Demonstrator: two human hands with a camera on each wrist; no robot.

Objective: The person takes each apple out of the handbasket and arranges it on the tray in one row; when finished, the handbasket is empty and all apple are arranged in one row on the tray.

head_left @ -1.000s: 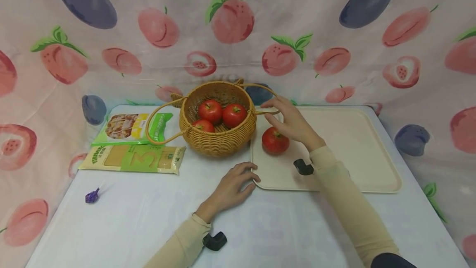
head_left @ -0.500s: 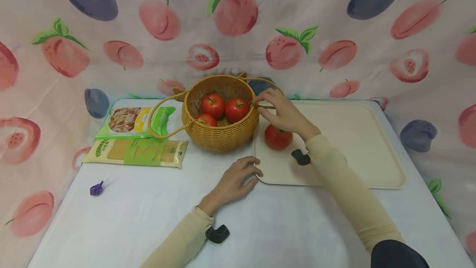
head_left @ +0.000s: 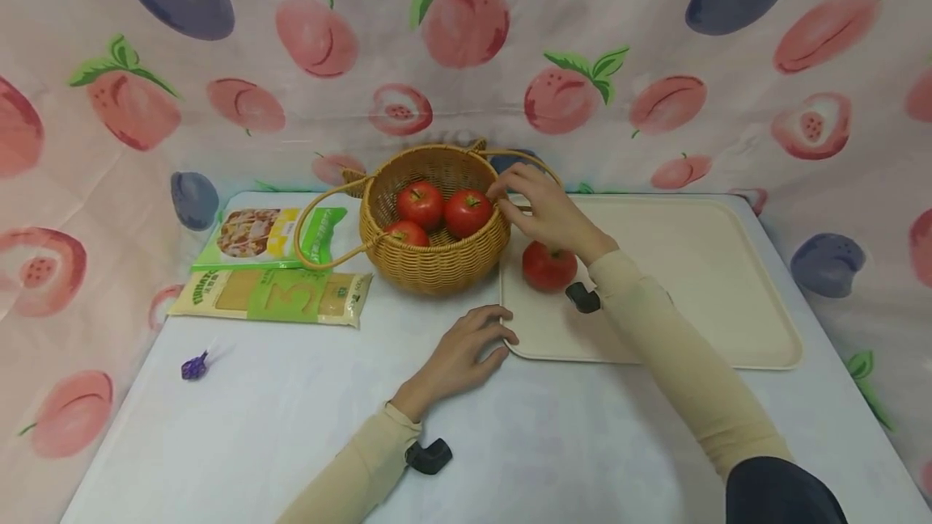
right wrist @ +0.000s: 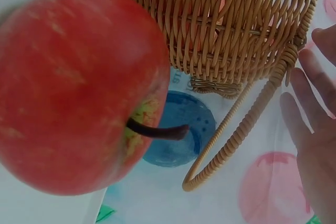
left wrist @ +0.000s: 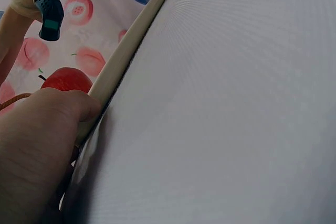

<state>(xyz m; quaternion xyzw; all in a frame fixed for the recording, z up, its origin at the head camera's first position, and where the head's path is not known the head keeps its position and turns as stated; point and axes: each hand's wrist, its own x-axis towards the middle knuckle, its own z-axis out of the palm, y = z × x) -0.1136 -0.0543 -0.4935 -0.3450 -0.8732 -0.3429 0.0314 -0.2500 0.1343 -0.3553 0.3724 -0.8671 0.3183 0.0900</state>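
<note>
A round wicker basket [head_left: 429, 277] holds 3 red apples [head_left: 420, 204] and has two looped handles. My right hand [head_left: 542, 204] is at the basket's right rim, fingertips beside the base of the right handle [right wrist: 236, 135]. Its fingers look relaxed and nothing is held in them. Below this hand, one more apple [head_left: 548, 267] sits on the left part of a cream tray [head_left: 684, 281]; its stem shows large in the right wrist view. My left hand [head_left: 459, 358] rests with loosely bent fingers at the tray's front left corner, touching the edge.
Left of the basket lie a green and white food packet [head_left: 255, 237] and a pack of noodles [head_left: 277, 297]. Nearer the front is a small purple object [head_left: 194, 366]. A fruit-printed cloth [head_left: 328, 120] hangs behind the table.
My right hand has moved left, from over the right handle to the basket's rim. The left hand has stayed at the tray corner. The head view has shifted slightly.
</note>
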